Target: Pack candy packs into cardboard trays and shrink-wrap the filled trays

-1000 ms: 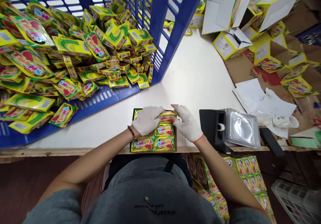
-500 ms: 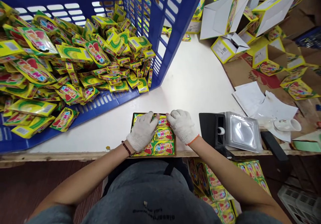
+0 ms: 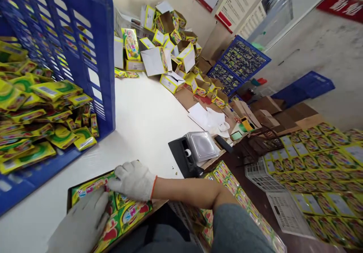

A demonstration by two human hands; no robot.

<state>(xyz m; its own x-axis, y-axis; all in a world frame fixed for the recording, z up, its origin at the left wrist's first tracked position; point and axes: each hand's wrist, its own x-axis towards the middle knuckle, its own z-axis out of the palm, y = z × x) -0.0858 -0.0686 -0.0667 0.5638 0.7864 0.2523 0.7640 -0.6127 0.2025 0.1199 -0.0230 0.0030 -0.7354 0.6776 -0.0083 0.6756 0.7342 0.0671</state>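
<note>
On the table's near edge lies an open shallow carton (image 3: 69, 200) packed with rows of small yellow-green printed boxes (image 3: 134, 214). My right hand (image 3: 133, 179), in a white knitted glove with an orange cuff, is bent over the carton's far right part, its fingertips closed against a small box (image 3: 92, 186). My left hand (image 3: 81, 217), gloved too and slightly blurred, lies across the carton's left part. Its fingers are pressed together and curled at the same box, close to my right fingertips. The two hands cover part of the rows.
A blue plastic crate (image 3: 109, 75) heaped with loose small boxes (image 3: 42, 117) stands at left. Rightward lie a black holder (image 3: 181, 158), clear plastic sleeves (image 3: 202, 146) and white papers (image 3: 208, 119). Folded display cartons (image 3: 155, 60) pile up behind. Filled packs (image 3: 320, 158) are stacked at right.
My view has swung to the right and tilted up, so the carton and hands now appear lower left. Both hands stay on the small boxes in the carton.
</note>
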